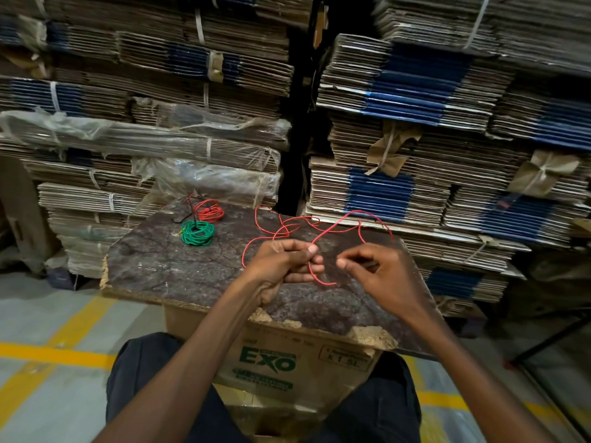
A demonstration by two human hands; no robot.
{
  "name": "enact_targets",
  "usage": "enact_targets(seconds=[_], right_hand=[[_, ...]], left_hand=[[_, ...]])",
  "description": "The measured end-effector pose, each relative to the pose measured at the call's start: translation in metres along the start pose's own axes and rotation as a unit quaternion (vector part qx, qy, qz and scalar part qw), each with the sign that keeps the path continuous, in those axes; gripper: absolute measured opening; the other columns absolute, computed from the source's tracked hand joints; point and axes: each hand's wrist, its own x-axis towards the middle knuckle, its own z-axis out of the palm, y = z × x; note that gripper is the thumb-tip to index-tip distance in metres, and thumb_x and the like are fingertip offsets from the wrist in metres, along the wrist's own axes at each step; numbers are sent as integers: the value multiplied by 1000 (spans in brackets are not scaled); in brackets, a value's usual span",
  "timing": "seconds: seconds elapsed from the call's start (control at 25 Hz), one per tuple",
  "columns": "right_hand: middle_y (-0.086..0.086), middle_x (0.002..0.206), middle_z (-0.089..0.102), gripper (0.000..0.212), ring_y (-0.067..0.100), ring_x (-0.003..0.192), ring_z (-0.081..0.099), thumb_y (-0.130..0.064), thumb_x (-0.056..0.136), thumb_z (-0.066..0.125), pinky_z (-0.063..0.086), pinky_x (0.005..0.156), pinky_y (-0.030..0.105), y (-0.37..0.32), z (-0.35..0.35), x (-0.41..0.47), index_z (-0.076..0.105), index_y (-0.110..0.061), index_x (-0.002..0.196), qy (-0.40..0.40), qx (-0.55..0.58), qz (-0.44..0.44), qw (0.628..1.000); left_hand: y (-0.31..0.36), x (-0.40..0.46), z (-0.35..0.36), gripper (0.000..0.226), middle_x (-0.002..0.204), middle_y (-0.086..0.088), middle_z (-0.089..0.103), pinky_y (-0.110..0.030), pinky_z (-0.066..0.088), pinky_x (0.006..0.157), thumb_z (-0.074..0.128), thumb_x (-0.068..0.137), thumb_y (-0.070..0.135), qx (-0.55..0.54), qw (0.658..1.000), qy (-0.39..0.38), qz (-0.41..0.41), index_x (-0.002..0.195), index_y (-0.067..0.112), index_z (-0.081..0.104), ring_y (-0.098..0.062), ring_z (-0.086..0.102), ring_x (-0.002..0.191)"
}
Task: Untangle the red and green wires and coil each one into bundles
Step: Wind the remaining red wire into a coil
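A loose red wire (332, 226) sprawls in open loops over the far right part of the dark board (179, 266). My left hand (284, 263) pinches that wire between thumb and fingers, and a short curve of it hangs below the hand. My right hand (380, 273) hovers just right of it, fingers curled and pinched together, with no wire seen inside. A coiled green wire bundle (197, 233) lies at the board's far left. A coiled red wire bundle (209, 211) sits just behind it.
The board rests on a cardboard box (271, 362) printed EXO, between my knees. Tall stacks of flattened cartons (415, 123) stand close behind and to both sides. A dark thin tool (188, 215) lies beside the red bundle. The floor (48, 330) has yellow lines.
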Motion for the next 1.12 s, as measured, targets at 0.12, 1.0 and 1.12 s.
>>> enact_targets(seconds=[0.12, 1.0, 1.12], right_hand=[[-11, 83, 73, 10, 2, 78, 67, -24, 82, 77, 54, 68, 26, -6, -4, -4, 78, -18, 89, -37, 13, 8, 999], [6, 82, 67, 21, 20, 82, 66, -24, 85, 60, 58, 62, 30, 8, -47, -8, 68, -6, 91, -20, 455, 262, 851], [15, 90, 72, 41, 26, 87, 70, -37, 93, 48, 61, 71, 35, 1, -45, -9, 71, -3, 95, -64, 508, 289, 809]], left_hand=[[5, 4, 9, 2, 76, -6, 74, -23, 60, 59, 64, 88, 8, -27, 999, 8, 15, 89, 7, 66, -14, 73, 68], [1, 7, 34, 27, 66, -13, 64, -16, 45, 63, 56, 95, 16, 203, 943, -78, 251, 72, 6, 66, -6, 58, 63], [7, 10, 38, 27, 62, -9, 59, -22, 43, 58, 60, 92, 19, 196, 937, -72, 279, 71, 3, 64, -10, 54, 57]])
